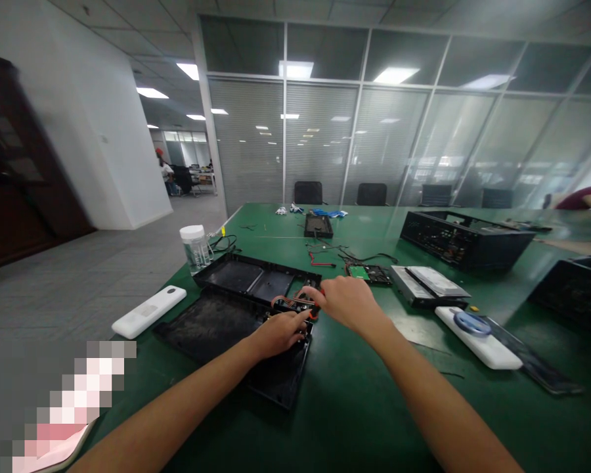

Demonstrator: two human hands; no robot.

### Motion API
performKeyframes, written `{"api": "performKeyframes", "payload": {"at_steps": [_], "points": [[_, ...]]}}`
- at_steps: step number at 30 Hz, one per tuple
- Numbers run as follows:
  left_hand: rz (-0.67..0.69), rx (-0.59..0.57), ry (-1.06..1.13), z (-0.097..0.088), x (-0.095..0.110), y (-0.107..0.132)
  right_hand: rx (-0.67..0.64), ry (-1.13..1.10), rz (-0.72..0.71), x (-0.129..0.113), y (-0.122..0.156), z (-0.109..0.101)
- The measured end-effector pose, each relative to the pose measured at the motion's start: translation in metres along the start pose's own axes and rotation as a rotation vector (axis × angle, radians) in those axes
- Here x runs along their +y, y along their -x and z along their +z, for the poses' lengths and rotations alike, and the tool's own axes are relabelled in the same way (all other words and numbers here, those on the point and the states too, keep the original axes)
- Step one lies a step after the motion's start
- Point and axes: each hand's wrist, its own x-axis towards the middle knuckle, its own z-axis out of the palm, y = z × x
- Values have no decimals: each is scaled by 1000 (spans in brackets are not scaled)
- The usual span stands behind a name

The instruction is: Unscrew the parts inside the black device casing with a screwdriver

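Note:
A black plastic case point(211, 322) lies opened out on the green table, with its dusty inner side up. At its right end are coloured wires point(283, 301) and small parts. My right hand point(349, 302) is closed around a red-and-black screwdriver point(317, 307), held upright over that end. My left hand point(282, 334) lies low over the case's right part, fingers bent together beside the screwdriver's lower end. Its fingertips are partly hidden, so what they pinch cannot be made out.
A clear jar with a white lid point(193, 249) and a white power-bank-like device point(150, 312) stand left. To the right are a green circuit board point(367, 273), a silver drive point(428, 286), another white device point(482, 341) and a black computer case point(465, 240). Cables point(345, 253) lie beyond.

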Motion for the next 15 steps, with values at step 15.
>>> {"api": "performKeyframes", "payload": {"at_steps": [15], "points": [[7,18,5,1,-1,1,-43,-84,-127,6,1,-2]]}}
